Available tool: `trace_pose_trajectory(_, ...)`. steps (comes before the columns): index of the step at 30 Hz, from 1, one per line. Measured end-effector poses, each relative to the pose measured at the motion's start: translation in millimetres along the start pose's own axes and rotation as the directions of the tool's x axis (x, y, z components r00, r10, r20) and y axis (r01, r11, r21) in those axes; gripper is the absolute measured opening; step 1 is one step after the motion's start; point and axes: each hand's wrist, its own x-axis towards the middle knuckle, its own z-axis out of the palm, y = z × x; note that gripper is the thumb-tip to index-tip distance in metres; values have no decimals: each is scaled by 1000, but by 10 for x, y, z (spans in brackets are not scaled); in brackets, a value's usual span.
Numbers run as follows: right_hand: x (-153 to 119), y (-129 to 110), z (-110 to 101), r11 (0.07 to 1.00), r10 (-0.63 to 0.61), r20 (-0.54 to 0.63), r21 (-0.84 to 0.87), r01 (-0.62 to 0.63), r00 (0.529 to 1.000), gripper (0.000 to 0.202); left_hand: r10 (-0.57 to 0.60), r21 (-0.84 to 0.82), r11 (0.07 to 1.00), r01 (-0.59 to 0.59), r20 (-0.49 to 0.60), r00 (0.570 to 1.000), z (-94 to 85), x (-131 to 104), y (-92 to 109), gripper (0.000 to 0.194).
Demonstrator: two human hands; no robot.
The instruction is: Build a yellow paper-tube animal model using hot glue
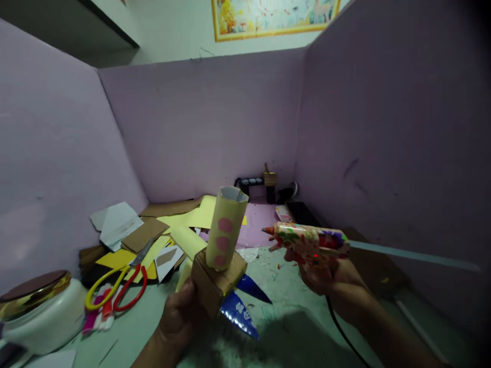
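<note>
at the left of the pale green tabletop [128,340], a round white pot with a brown-and-gold lid [48,319] is sitting near pink and red markers [100,309], with yellow-and-red-handled metal scissors [137,261] lying beside yellow paper sheets [207,210]. near the middle, from my distant post, i'm seeing the left hand [177,317] gripping a boxy brown cardboard block [207,289] above the tabletop. a yellow paper tube with pink spots [231,220] is standing on its top, a plain yellow paper piece [187,239] is jutting out leftward, and glossy blue pointed pieces [238,313] are sticking out at lower right. i'm judging the piece partly built, those parts being in place; what is left, i cannot tell. farther right, the right hand [330,281] is gripping a flower-patterned glue gun [307,237], a translucent glue stick [414,255] protruding behind; its nozzle is pointing left, apart from the tube.
</note>
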Motion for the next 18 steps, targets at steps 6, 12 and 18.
trace_pose_trajectory(6, -1, -47, 27, 997, -12, 173, 80, -2, 985, 46, -94, -83, 992, 90, -46, 995, 58, 32, -21, 27)
trace_pose_trajectory(12, -6, -96, 23, 994, -65, 267, -66, 85, 962, 47, -78, -47, 996, 79, 22, 997, 12, 8, -47, 28)
trace_pose_trajectory(18, -10, -105, 74, 992, -13, 281, -115, 47, 960, 53, -102, -72, 991, 113, 133, 986, -79, 48, -82, 34)
